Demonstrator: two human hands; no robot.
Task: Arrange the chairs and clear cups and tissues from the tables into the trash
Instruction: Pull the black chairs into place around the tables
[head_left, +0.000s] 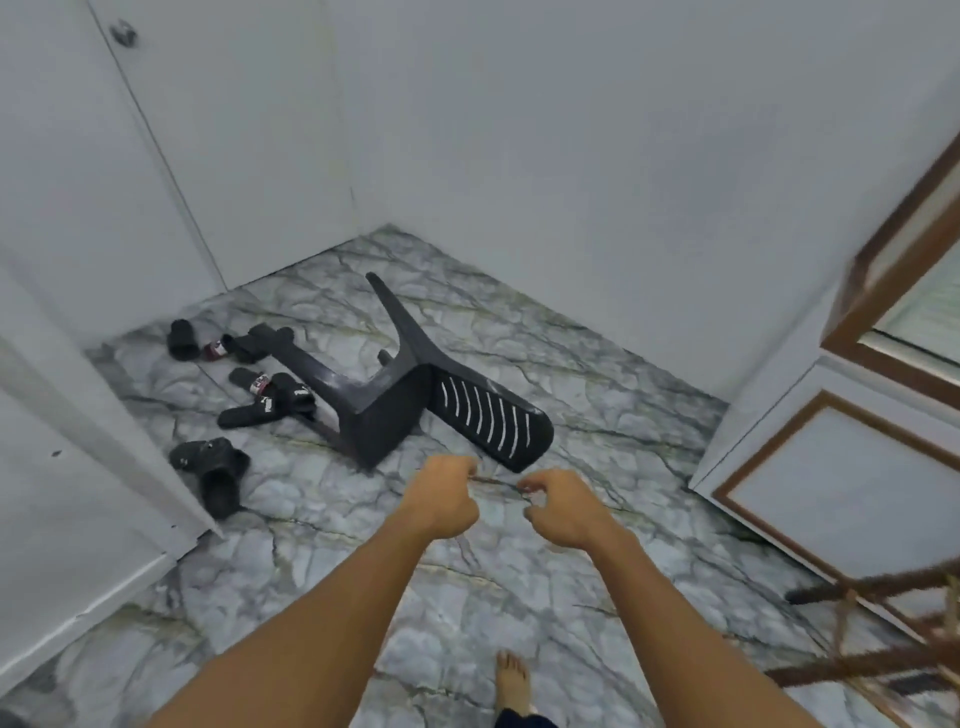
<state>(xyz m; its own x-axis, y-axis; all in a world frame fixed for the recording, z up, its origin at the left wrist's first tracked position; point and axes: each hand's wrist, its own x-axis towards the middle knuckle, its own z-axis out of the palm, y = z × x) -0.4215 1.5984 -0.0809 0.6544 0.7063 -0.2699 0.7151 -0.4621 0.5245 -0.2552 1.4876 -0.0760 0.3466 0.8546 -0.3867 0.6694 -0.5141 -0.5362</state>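
A black plastic chair (410, 395) lies tipped over on the marble floor in the corner, its legs pointing away to the upper left and its slatted back toward me. My left hand (444, 493) and my right hand (563, 506) reach forward side by side just short of the chair's back. Both have curled fingers and hold nothing. Neither hand touches the chair.
Several black slippers (249, 400) lie scattered left of the chair beside a white door (78, 415). White walls close the corner. A white, brown-trimmed cabinet (841, 467) stands at the right, with brown wooden furniture (893, 649) at the lower right. My bare foot (511, 680) is on the floor.
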